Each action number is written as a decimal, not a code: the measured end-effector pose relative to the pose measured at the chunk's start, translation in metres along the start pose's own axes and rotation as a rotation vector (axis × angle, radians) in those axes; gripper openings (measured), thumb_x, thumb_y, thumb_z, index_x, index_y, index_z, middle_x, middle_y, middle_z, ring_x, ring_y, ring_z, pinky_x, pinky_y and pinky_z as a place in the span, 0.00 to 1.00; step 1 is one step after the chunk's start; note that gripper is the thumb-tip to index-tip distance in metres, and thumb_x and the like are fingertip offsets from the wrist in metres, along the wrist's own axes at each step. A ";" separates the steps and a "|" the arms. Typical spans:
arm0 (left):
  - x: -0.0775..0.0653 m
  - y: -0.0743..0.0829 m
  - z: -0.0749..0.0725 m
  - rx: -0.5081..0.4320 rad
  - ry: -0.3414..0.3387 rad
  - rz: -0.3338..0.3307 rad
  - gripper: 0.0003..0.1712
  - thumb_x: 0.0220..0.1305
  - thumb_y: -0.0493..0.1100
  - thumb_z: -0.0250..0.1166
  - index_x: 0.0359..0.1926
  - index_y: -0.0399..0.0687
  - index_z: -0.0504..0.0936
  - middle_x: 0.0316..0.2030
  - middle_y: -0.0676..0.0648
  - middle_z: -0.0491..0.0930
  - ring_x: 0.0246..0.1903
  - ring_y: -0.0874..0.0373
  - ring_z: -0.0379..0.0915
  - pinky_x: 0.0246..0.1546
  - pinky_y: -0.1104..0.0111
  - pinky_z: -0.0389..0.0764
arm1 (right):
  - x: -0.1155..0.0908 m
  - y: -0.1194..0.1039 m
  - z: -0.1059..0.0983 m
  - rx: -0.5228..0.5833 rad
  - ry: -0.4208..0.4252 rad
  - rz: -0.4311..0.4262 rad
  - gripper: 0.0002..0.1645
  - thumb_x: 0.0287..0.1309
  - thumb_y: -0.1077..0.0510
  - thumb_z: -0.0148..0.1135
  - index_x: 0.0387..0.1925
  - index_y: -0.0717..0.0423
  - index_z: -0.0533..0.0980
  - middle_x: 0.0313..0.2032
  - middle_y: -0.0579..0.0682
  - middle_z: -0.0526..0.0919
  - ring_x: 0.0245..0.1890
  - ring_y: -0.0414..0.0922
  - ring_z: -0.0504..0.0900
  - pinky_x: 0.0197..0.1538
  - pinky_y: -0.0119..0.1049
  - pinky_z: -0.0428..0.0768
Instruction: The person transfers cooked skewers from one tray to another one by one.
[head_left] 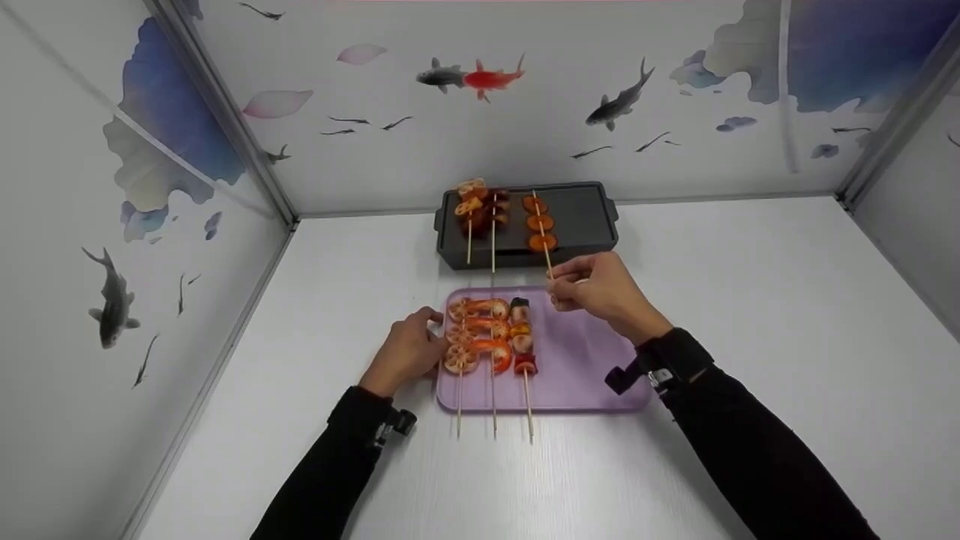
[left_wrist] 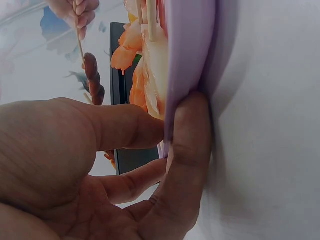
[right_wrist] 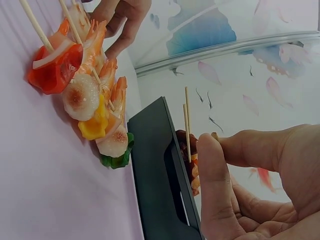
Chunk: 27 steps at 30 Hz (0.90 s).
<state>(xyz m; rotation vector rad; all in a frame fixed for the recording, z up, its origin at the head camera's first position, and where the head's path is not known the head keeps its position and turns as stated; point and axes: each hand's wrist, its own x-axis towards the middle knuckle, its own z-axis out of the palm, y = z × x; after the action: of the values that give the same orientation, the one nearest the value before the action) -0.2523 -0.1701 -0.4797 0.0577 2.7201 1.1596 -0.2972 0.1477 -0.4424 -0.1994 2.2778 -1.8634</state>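
Note:
My right hand [head_left: 596, 292] pinches the bare stick end of a skewer with several round, orange-brown slices [head_left: 541, 223]. Those slices are over the dark grill [head_left: 581, 214]; whether they touch it I cannot tell. At the left edge of a purple tray [head_left: 585, 375], my left hand [head_left: 409, 349] grips the rim, with the thumb above and a finger underneath in the left wrist view. On the tray lie a lotus root skewer [head_left: 461, 360], a shrimp skewer [head_left: 496, 354] and a mixed skewer [right_wrist: 82, 97] with red, yellow and green pieces.
Two more skewers lie on the grill's left part: one with orange-brown pieces [head_left: 470, 206], one with dark brown pieces [head_left: 500, 208]. The grill stands close to the back wall [head_left: 360, 165], behind the tray. Stick ends stick out past the tray's front edge over the white table [head_left: 360, 480].

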 end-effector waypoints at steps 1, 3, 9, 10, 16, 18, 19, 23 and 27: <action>0.000 0.000 0.000 0.003 0.000 -0.002 0.25 0.68 0.39 0.61 0.65 0.40 0.73 0.31 0.46 0.83 0.23 0.54 0.83 0.22 0.65 0.80 | -0.001 0.001 0.000 -0.004 0.000 -0.001 0.19 0.59 0.61 0.73 0.48 0.69 0.81 0.42 0.65 0.84 0.36 0.53 0.87 0.42 0.43 0.86; 0.001 0.000 0.000 0.006 -0.002 -0.008 0.25 0.68 0.39 0.61 0.64 0.40 0.73 0.31 0.46 0.83 0.23 0.54 0.82 0.22 0.65 0.80 | -0.002 0.002 0.000 -0.005 -0.006 -0.003 0.20 0.59 0.61 0.73 0.49 0.70 0.81 0.42 0.65 0.84 0.36 0.53 0.87 0.42 0.43 0.86; 0.001 0.000 0.000 0.008 0.002 -0.001 0.24 0.67 0.39 0.61 0.63 0.40 0.74 0.30 0.46 0.82 0.22 0.53 0.82 0.21 0.65 0.79 | -0.009 0.003 0.001 0.039 -0.020 -0.019 0.16 0.58 0.64 0.73 0.47 0.66 0.81 0.42 0.65 0.85 0.36 0.54 0.87 0.42 0.45 0.87; 0.001 0.000 0.000 0.010 0.004 0.002 0.24 0.67 0.39 0.61 0.63 0.40 0.74 0.29 0.46 0.82 0.22 0.53 0.82 0.21 0.65 0.79 | -0.010 0.003 0.002 0.043 -0.020 -0.024 0.16 0.58 0.64 0.73 0.47 0.66 0.82 0.42 0.65 0.85 0.35 0.54 0.87 0.41 0.45 0.87; 0.000 0.000 -0.001 0.005 0.004 0.011 0.24 0.68 0.40 0.61 0.63 0.40 0.74 0.30 0.46 0.82 0.22 0.53 0.82 0.21 0.65 0.79 | -0.017 0.003 0.005 0.046 -0.014 -0.046 0.14 0.57 0.65 0.73 0.45 0.65 0.82 0.40 0.64 0.85 0.33 0.53 0.87 0.40 0.46 0.87; 0.000 0.001 -0.001 0.005 0.006 0.019 0.24 0.67 0.39 0.61 0.63 0.39 0.74 0.29 0.47 0.82 0.22 0.54 0.82 0.21 0.65 0.79 | -0.019 0.004 0.005 0.054 -0.017 -0.047 0.14 0.57 0.65 0.73 0.45 0.66 0.82 0.41 0.64 0.85 0.34 0.53 0.87 0.40 0.46 0.87; 0.000 0.001 -0.001 0.004 0.004 0.020 0.24 0.67 0.39 0.61 0.63 0.39 0.74 0.29 0.47 0.82 0.22 0.54 0.82 0.21 0.65 0.79 | -0.020 0.004 0.005 0.057 -0.020 -0.045 0.14 0.57 0.65 0.73 0.45 0.66 0.82 0.42 0.63 0.85 0.34 0.53 0.87 0.41 0.46 0.87; 0.000 0.001 -0.001 0.007 0.000 0.030 0.25 0.66 0.38 0.61 0.64 0.38 0.74 0.29 0.47 0.83 0.22 0.55 0.82 0.22 0.66 0.79 | -0.024 0.005 0.005 0.065 -0.028 -0.034 0.15 0.57 0.64 0.73 0.46 0.66 0.82 0.42 0.63 0.85 0.36 0.53 0.88 0.42 0.46 0.87; 0.000 0.000 -0.001 -0.003 -0.004 0.022 0.26 0.67 0.39 0.61 0.64 0.38 0.73 0.29 0.47 0.82 0.22 0.54 0.82 0.21 0.66 0.79 | -0.026 0.006 0.005 0.056 -0.035 -0.035 0.15 0.57 0.63 0.74 0.46 0.65 0.83 0.42 0.64 0.85 0.36 0.54 0.88 0.42 0.46 0.87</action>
<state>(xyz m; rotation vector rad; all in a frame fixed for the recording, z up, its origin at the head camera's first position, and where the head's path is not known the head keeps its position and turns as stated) -0.2523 -0.1712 -0.4789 0.0899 2.7214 1.1676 -0.2701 0.1496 -0.4477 -0.2623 2.2103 -1.9223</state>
